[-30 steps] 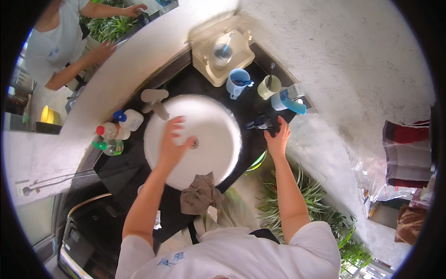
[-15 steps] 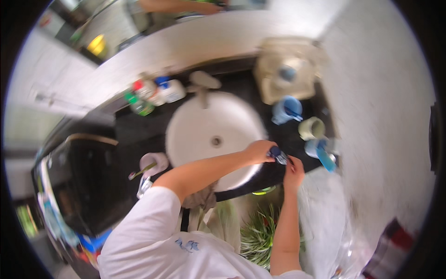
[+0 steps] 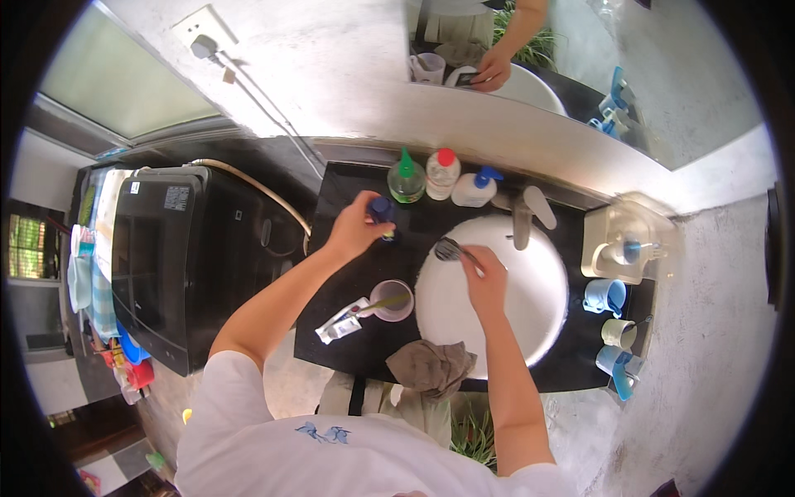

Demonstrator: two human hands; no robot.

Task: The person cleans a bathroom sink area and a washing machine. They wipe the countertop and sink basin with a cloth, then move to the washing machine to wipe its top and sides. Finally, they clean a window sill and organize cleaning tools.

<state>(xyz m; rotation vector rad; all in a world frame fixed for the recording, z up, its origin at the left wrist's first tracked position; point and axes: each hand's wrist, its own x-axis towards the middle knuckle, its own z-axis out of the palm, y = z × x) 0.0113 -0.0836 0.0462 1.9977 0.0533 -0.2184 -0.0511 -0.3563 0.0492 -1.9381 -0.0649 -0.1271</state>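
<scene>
The dark blue container (image 3: 381, 210) sits between the curled fingers of the left hand (image 3: 356, 227), near the green-topped bottle (image 3: 407, 180) at the back of the black counter (image 3: 373, 267); whether it touches the counter cannot be told. The right hand (image 3: 487, 282) pinches the thin handle of a dark-headed tool (image 3: 448, 249), its head over the left side of the white basin (image 3: 526, 302).

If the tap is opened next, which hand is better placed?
Probably the right hand: it holds a dark tool, but is over the basin, nearer the tap. The left hand holds a dark blue container farther away.
</scene>
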